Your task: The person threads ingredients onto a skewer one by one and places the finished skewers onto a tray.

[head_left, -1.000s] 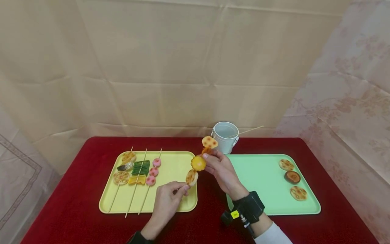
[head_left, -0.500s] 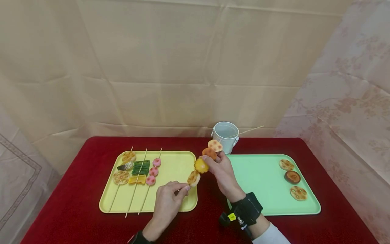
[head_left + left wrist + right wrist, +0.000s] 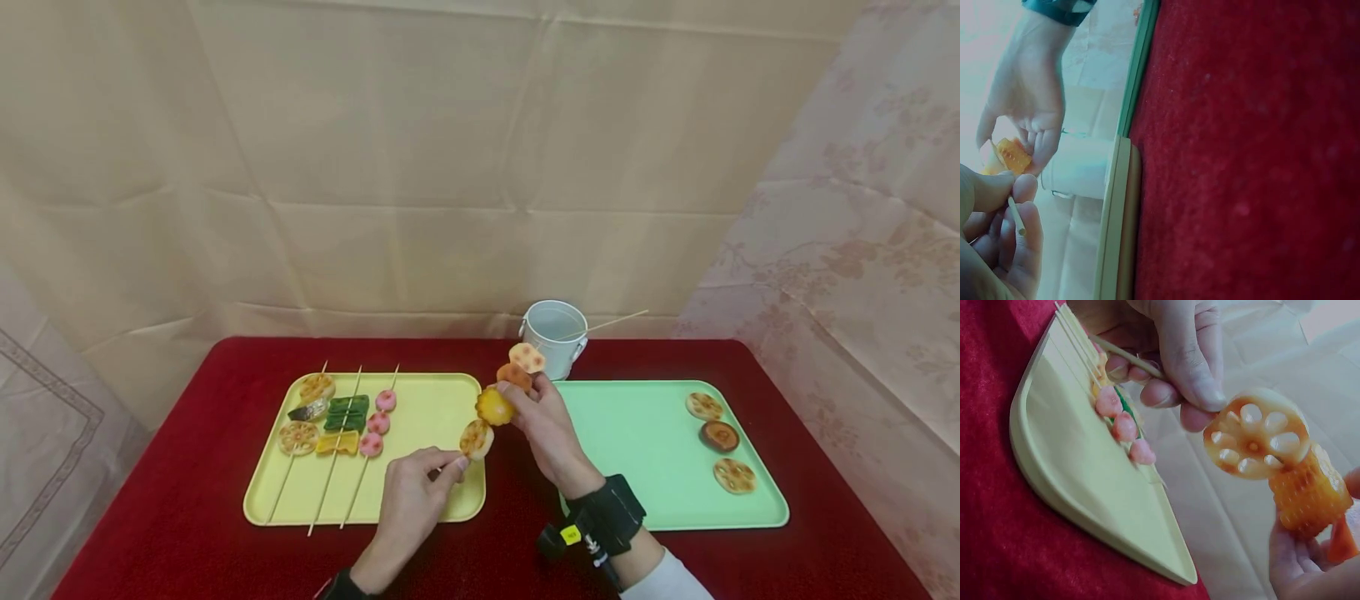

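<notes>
Between my hands hangs a skewer strung with toy food. On it are a lotus root slice (image 3: 1254, 434), a yellow corn piece (image 3: 1310, 497), an orange slice (image 3: 514, 377) and a pale spotted piece (image 3: 527, 357) at the far end. My left hand (image 3: 416, 496) pinches the wooden stick (image 3: 1129, 359) just below the lotus root; the stick's blunt end pokes out past its fingers in the left wrist view. With thumb and fingers, my right hand (image 3: 551, 433) grips the orange slice, close beside the corn. Its fingers hide whether the stick runs through the pale piece.
A yellow tray (image 3: 431, 400) at left bears several skewers of toy food. At right, a green tray (image 3: 630, 450) carries two lotus root slices and a brown mushroom-like piece (image 3: 719, 436). Behind stands a white bucket (image 3: 557, 321) with a stick leaning in it.
My right hand has shifted slightly, and the pieces it holds have turned and tipped toward the right. The left hand has stayed almost still. Little differs over the last half second.
</notes>
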`<action>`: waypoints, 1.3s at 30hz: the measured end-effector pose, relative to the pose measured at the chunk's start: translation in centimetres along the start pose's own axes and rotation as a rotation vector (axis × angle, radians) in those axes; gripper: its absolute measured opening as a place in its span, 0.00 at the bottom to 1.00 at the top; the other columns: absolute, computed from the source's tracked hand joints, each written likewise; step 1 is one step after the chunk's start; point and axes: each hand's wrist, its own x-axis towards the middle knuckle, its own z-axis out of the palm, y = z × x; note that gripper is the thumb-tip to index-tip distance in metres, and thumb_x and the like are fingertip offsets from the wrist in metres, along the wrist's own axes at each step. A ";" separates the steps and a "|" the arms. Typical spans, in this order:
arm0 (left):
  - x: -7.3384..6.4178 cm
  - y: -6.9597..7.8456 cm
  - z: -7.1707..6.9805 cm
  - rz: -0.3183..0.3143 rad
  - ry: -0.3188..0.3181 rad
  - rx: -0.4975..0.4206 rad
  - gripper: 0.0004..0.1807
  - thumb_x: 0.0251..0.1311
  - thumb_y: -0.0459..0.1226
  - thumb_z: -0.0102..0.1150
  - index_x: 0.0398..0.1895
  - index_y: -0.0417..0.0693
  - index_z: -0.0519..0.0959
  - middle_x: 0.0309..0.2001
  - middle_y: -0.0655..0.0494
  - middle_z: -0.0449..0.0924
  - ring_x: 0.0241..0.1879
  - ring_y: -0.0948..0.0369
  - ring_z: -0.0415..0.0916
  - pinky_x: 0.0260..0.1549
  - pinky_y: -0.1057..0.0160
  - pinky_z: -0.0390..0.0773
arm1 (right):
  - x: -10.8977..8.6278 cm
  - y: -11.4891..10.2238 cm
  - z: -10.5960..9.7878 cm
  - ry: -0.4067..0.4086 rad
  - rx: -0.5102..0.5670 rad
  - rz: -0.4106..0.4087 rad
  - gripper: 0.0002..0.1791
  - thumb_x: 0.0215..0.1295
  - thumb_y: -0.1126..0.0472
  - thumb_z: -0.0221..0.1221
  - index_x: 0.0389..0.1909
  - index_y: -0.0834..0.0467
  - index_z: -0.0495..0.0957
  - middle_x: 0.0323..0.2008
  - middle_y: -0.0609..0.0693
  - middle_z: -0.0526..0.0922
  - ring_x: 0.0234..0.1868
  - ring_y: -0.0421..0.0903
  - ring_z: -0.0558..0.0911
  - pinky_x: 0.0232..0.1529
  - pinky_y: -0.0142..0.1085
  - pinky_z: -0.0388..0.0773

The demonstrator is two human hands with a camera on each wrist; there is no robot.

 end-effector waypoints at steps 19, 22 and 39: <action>0.8 -0.2 -1.2 -0.179 -0.039 -0.094 0.04 0.63 0.35 0.71 0.32 0.45 0.91 0.21 0.62 0.85 0.15 0.70 0.75 0.13 0.69 0.66 | -0.3 0.6 0.0 -0.295 -0.280 0.023 0.33 0.68 0.62 0.65 0.69 0.68 0.66 0.56 0.62 0.82 0.55 0.52 0.83 0.63 0.45 0.77; 0.9 -0.2 -1.3 -0.179 -0.042 -0.061 0.04 0.63 0.36 0.71 0.32 0.46 0.91 0.21 0.61 0.86 0.15 0.71 0.75 0.12 0.69 0.64 | -0.2 0.6 0.0 -0.301 -0.305 0.029 0.34 0.69 0.59 0.65 0.71 0.67 0.66 0.57 0.61 0.82 0.56 0.52 0.82 0.63 0.47 0.76; 1.9 -1.0 -5.7 0.108 -0.091 0.349 0.14 0.60 0.34 0.74 0.17 0.51 0.84 0.12 0.71 0.64 0.14 0.74 0.53 0.16 0.70 0.55 | -0.3 -1.5 -2.4 -0.210 -0.490 -0.071 0.19 0.73 0.59 0.59 0.58 0.67 0.78 0.53 0.64 0.83 0.54 0.56 0.84 0.60 0.47 0.79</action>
